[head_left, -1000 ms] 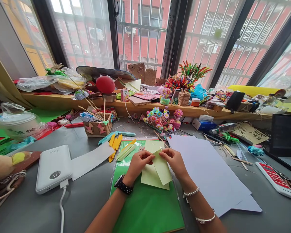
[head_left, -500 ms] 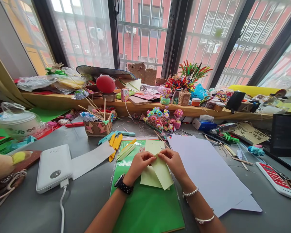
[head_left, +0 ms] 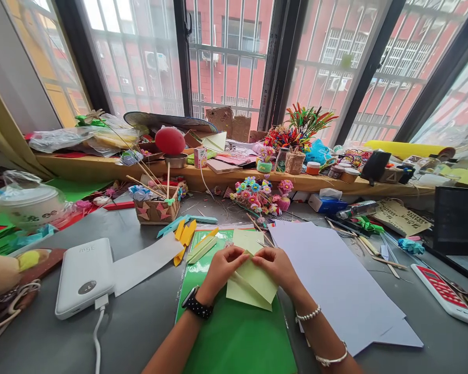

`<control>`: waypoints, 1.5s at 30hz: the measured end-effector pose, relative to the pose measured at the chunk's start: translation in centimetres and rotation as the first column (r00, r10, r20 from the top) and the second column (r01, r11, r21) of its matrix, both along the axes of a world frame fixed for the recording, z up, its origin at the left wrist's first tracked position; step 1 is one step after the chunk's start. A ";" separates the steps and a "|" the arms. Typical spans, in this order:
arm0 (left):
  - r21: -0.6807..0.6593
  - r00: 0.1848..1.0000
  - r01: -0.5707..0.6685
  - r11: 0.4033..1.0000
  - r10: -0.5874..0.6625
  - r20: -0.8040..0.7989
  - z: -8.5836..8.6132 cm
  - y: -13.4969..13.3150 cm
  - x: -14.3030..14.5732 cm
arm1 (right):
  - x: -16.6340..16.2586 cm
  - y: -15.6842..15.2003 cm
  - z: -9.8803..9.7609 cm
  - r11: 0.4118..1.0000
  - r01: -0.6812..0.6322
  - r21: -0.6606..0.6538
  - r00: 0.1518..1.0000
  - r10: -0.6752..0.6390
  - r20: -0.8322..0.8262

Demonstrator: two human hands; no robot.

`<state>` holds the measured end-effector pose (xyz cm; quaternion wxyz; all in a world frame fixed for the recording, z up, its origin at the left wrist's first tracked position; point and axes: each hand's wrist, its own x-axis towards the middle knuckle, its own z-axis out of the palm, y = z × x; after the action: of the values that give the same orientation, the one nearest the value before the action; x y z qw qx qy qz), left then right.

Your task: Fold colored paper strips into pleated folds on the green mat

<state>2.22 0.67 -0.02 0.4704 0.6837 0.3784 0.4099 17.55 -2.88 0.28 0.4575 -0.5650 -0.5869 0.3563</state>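
Both hands meet over a pale yellow-green sheet of paper [head_left: 253,285], pinching its upper edge from either side. My left hand [head_left: 226,267] is closed, thumb and forefinger on the paper's top point. Close beside it, my right hand [head_left: 277,267] pinches the same edge a little to the right. A fold slants across the sheet's lower part. Beyond the fingertips lies another pale yellow-green paper [head_left: 249,239]. Underneath is a glossy green folder [head_left: 234,343]. A folded pale green strip [head_left: 203,249] rests at the folder's upper left.
White paper sheets [head_left: 335,291] lie right of the folder, a red-and-white calculator [head_left: 446,293] farther right. A white power bank [head_left: 86,275] with a cable sits left. Behind are a stick-filled cardboard box [head_left: 158,210], yellow folded papers [head_left: 185,239] and crocheted flowers [head_left: 255,195].
The held sheet's loose flap has opened out and now lies flatter and wider below my fingers. My hands have spread slightly apart at the top edge. The view has shifted slightly.
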 end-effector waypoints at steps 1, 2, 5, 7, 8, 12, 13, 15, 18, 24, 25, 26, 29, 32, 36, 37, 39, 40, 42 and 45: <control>0.013 0.999 0.018 1.000 -0.018 -0.028 0.0 -0.1 0.0 | -0.1 -0.1 0.1 1.000 -0.019 0.005 1.000 0.019 0.023; 0.027 0.998 0.023 0.999 -0.022 -0.053 0.0 -0.1 0.1 | -0.1 -0.1 0.2 0.999 -0.032 0.010 0.999 0.031 0.041; 0.045 0.997 -0.018 0.999 0.021 -0.070 0.1 -0.2 0.0 | -0.3 -0.2 0.2 0.999 -0.036 0.021 0.998 0.035 0.054; 0.032 0.997 -0.062 0.998 0.064 -0.038 0.1 -0.1 -0.1 | -0.3 -0.1 0.1 0.999 -0.027 0.026 0.999 0.026 0.043; 0.024 0.996 -0.082 0.996 0.082 -0.018 0.0 0.0 -0.2 | -0.2 0.0 0.1 0.999 -0.024 0.030 0.999 0.023 0.042; 0.005 0.998 -0.059 0.998 0.059 0.016 0.1 0.2 -0.3 | 0.0 0.1 0.0 0.998 -0.028 0.049 0.997 0.025 0.068; 0.009 0.999 -0.032 0.999 0.032 0.007 0.1 0.2 -0.3 | 0.0 0.1 0.0 0.998 -0.034 0.054 0.997 0.030 0.072; 0.024 1.000 0.004 1.000 -0.003 -0.019 0.2 0.2 -0.2 | -0.1 0.0 0.0 0.997 -0.046 0.058 0.997 0.042 0.070; 0.026 0.999 -0.019 0.999 0.020 -0.029 0.2 0.2 -0.2 | -0.3 0.0 0.0 0.997 -0.057 0.055 0.996 0.053 0.070; 0.014 0.989 -0.130 0.991 0.129 0.070 0.1 0.1 -0.5 | 0.1 0.1 0.1 0.997 -0.007 0.083 0.991 -0.004 0.134; -0.001 0.985 -0.153 0.988 0.152 0.086 0.1 0.1 -0.5 | 0.2 0.1 0.1 0.996 0.007 0.090 0.990 -0.019 0.143; -0.017 0.980 -0.171 0.985 0.172 0.097 0.2 0.1 -0.5 | 0.3 0.1 0.1 0.995 0.018 0.094 0.989 -0.031 0.145; -0.044 0.971 -0.212 0.976 0.215 0.101 0.4 0.0 -0.6 | 0.6 0.1 0.1 0.993 0.044 0.105 0.992 -0.056 0.113; -0.043 0.956 -0.265 0.963 0.269 0.120 0.6 -0.2 -0.5 | 1.1 0.3 -0.1 0.995 0.071 0.076 0.997 -0.073 0.028; -0.056 0.931 -0.313 0.948 0.317 0.181 0.7 -0.2 -0.7 | 1.9 0.4 -0.4 0.979 0.198 0.058 0.980 -0.198 -0.015; -0.057 0.927 -0.318 0.947 0.322 0.193 0.7 -0.2 -0.7 | 2.0 0.4 -0.4 0.966 0.246 0.075 0.969 -0.246 -0.011; -0.055 0.931 -0.301 0.952 0.305 0.201 0.5 -0.1 -0.7 | 1.9 0.4 -0.3 0.946 0.298 0.126 0.954 -0.298 -0.017; -0.050 0.940 -0.277 0.960 0.281 0.191 0.4 0.0 -0.7 | 1.7 0.3 -0.2 0.945 0.290 0.153 0.957 -0.289 -0.029; -0.037 0.962 -0.217 0.976 0.220 0.164 0.3 0.0 -0.5 | 1.0 0.1 0.1 0.960 0.200 0.194 0.980 -0.196 -0.038; 0.018 0.983 -0.131 0.991 0.127 0.133 0.1 -0.1 -0.3 | -0.3 -0.1 0.2 0.981 0.038 0.189 0.998 -0.045 0.036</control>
<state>1.91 0.58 0.09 0.4576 0.6354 0.3847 0.4886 17.29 -3.01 0.52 0.5042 -0.5384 -0.6152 0.2784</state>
